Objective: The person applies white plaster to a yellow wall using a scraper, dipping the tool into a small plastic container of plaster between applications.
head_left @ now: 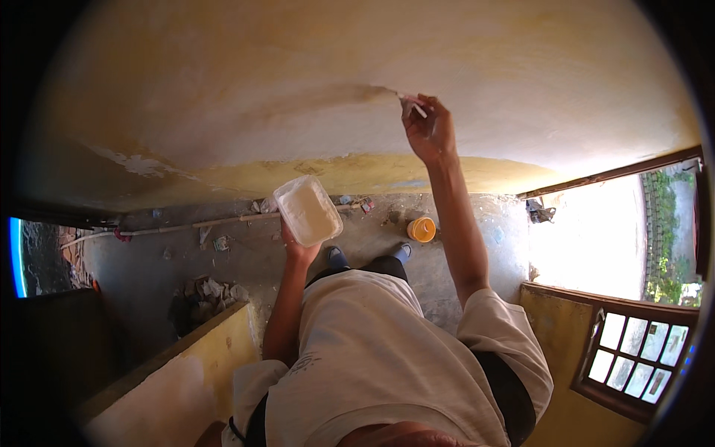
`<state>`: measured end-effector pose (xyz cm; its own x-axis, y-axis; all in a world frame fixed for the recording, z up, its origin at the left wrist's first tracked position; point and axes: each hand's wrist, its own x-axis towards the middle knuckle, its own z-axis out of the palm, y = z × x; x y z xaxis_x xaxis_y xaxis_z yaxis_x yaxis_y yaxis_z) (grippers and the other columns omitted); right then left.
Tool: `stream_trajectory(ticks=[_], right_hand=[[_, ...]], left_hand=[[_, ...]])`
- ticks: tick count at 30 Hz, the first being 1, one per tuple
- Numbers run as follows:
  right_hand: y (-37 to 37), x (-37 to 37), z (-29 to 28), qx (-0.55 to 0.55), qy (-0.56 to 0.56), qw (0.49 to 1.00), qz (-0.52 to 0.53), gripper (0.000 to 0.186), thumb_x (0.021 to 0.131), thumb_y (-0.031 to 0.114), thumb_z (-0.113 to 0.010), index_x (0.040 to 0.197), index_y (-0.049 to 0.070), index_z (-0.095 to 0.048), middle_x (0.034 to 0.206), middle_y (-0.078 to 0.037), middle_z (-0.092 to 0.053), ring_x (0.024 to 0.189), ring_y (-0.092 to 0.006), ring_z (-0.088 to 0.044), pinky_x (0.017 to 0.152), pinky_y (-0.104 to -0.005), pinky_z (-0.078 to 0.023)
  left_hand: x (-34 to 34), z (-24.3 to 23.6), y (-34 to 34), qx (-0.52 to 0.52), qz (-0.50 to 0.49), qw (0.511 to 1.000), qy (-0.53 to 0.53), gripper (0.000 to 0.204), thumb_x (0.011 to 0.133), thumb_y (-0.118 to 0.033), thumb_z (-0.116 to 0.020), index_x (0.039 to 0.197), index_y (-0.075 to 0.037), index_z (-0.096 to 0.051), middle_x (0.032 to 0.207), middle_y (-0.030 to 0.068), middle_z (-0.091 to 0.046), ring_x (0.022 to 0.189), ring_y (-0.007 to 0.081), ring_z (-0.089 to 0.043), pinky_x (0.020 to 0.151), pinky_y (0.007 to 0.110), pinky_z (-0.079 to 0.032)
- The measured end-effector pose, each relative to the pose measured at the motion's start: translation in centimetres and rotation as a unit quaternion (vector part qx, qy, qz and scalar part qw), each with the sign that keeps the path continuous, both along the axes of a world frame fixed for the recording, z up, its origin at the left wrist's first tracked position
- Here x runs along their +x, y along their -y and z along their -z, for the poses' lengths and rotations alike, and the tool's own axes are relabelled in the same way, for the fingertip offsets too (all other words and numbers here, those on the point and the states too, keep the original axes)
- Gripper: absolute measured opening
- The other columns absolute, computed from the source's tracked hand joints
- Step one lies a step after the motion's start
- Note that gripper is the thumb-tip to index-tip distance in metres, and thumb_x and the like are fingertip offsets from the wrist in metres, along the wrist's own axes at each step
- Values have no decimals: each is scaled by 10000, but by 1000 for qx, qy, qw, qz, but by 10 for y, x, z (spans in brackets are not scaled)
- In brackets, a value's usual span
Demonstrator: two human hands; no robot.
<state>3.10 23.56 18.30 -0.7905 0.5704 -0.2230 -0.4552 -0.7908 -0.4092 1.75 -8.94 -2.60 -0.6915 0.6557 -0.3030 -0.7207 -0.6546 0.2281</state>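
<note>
My left hand (pixel 300 252) grips a white, square-cornered plastic tub (pixel 334 211) from below, at waist height. Pale, creamy paste (pixel 309 214) coats the inside of the tub. Raised to the wall in front of me, my right hand (pixel 430 128) is closed around a thin, flat-bladed tool that looks like a putty knife (pixel 419 109). Its light handle shows between my fingers, and its edge meets the wall (pixel 298 59). A darker streak curves away to the left from that edge. Fingers hide most of the tool.
An orange bucket (pixel 421 229) stands on the concrete floor near my feet. Along the wall's base lies a long pole (pixel 216 221) among scraps. Crumpled bags (pixel 207 302) sit behind a low yellow wall (pixel 186 372). At right are a bright doorway (pixel 596 231) and a paned window (pixel 637 354).
</note>
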Motion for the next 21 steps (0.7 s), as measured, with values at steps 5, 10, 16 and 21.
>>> stream_trajectory(ticks=[5, 10, 16, 21], right_hand=[[-3, 20, -133, 49, -99, 992, -54, 251, 928, 21, -531, 1075, -171, -462, 1083, -281, -555, 929, -291, -603, 819, -306, -569], [11, 33, -112, 205, -215, 955, -23, 216, 945, 61, -521, 1100, -89, -540, 1160, -211, -607, 1001, -279, -623, 921, -364, -522], [25, 46, 105, 111, 35, 993, -35, 137, 938, 167, -532, 1008, 69, -598, 1026, -82, -660, 966, -206, -622, 915, -357, -483], [4, 62, 317, -107, 184, 976, -37, 122, 875, 159, -601, 976, 96, -570, 949, -60, -608, 935, -182, -580, 797, -328, -507]], left_hand=[[-3, 0, -25, 55, 20, 998, -17, 517, 956, -518, -484, 1352, -188, -524, 1318, 4, -584, 1221, 232, -537, 1039, 468, -410], [-2, -8, -19, 48, -5, 999, -15, 500, 971, -505, -467, 1346, -179, -527, 1283, 6, -600, 1181, 221, -558, 1028, 453, -420], [1, 13, 16, 8, -42, 999, -11, 544, 950, -548, -473, 1359, -193, -518, 1314, 7, -589, 1222, 241, -542, 1046, 478, -409], [13, 11, 45, -20, -53, 998, -12, 549, 959, -526, -468, 1388, -184, -490, 1371, 12, -550, 1260, 236, -515, 1070, 488, -386]])
